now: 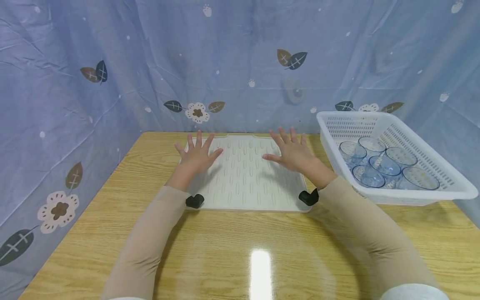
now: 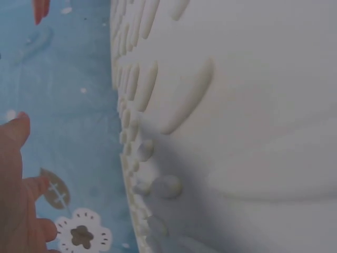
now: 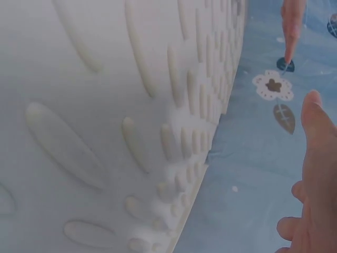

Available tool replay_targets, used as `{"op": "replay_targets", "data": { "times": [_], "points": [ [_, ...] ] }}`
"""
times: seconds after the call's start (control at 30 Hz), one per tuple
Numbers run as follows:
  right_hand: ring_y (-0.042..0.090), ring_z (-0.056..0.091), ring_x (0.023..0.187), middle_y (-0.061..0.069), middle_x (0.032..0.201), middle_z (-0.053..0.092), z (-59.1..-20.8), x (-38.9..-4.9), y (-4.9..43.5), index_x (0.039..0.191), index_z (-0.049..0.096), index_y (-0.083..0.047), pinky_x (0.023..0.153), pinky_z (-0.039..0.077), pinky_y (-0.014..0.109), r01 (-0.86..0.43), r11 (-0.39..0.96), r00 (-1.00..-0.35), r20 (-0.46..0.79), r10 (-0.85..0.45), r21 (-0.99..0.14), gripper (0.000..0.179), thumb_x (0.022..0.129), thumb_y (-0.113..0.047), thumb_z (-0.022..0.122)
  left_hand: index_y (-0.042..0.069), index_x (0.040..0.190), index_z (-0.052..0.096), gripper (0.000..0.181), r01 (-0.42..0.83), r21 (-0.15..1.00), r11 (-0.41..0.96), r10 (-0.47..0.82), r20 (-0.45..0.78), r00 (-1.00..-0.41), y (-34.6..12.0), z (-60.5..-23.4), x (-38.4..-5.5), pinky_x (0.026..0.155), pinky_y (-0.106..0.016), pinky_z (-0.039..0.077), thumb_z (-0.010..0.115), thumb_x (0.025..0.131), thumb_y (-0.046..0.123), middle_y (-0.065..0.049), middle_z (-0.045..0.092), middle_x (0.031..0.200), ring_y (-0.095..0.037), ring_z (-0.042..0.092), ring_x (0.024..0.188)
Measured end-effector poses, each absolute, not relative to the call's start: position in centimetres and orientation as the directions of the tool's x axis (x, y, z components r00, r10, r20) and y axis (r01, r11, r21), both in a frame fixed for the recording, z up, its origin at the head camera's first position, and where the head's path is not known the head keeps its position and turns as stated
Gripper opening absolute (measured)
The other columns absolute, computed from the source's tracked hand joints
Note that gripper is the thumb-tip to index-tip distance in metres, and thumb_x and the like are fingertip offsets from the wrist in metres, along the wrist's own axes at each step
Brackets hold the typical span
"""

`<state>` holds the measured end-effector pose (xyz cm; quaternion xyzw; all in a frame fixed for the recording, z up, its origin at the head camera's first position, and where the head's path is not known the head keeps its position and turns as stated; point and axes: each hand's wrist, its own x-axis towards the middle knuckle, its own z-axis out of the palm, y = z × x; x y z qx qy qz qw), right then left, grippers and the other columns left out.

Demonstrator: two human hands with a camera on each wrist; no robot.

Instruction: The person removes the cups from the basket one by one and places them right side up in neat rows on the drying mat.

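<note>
A white drying mat [image 1: 245, 175] with rows of raised oval ridges lies on the wooden table. Over its left side my left hand [image 1: 196, 156] is spread, palm down, fingers pointing away and holding nothing. My right hand [image 1: 292, 154] is spread the same way over the mat's right side. Both wrist views show the mat's ridges close up, with the left thumb and fingers [image 2: 18, 174] at one edge and the right ones [image 3: 318, 168] at the other. Several clear bluish glasses [image 1: 386, 164] stand in a white plastic basket [image 1: 461, 187] to the right.
The wooden table [image 1: 221, 250] reaches towards me, with a bright glare spot near its front. A blue curtain [image 1: 232, 54] with flowers and leaves hangs behind and at both sides. The basket's near left corner stands close to my right forearm.
</note>
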<state>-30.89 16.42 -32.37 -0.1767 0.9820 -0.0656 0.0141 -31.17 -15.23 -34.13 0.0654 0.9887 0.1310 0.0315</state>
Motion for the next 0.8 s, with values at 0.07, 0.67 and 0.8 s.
{"op": "replay_targets", "data": {
  "times": [0.07,0.67,0.8],
  "points": [
    [0.047,-0.010,0.153,0.019,0.171,-0.002,-32.4,-30.7,16.4,0.168,0.005,-0.019,0.115,-0.002,0.071,-0.351,0.928,-0.935,-0.002,-0.354,-0.122,0.095,0.099,-0.072,0.045,0.029,0.167,0.001,0.077,0.121,0.263,0.957,0.137,-0.043,-0.990,-15.2,-34.1,-31.1,0.104,-0.077,-0.020,0.027,0.105,0.067,-0.016,-0.019,0.169,-0.041,-0.029,0.148],
    [0.046,-0.010,0.153,0.017,0.171,-0.002,-32.4,-28.6,17.6,0.167,0.010,-0.016,0.115,0.001,0.072,-0.438,0.889,-0.898,0.018,-0.440,-0.136,0.094,0.100,-0.063,0.054,0.024,0.168,0.004,0.077,0.150,0.288,0.946,0.169,-0.044,-0.985,-17.7,-33.9,-29.7,0.109,-0.079,-0.008,0.029,0.106,0.064,-0.019,-0.016,0.169,-0.047,-0.019,0.151],
    [0.044,-0.012,0.153,0.016,0.171,-0.002,-32.6,-28.2,17.9,0.167,0.011,-0.017,0.115,0.001,0.072,-0.450,0.882,-0.892,0.030,-0.450,-0.142,0.094,0.099,-0.065,0.054,0.023,0.168,0.005,0.076,0.158,0.299,0.941,0.178,-0.042,-0.983,-18.0,-33.5,-29.0,0.108,-0.079,-0.008,0.030,0.107,0.061,-0.019,-0.015,0.169,-0.048,-0.018,0.150]
  ]
}}
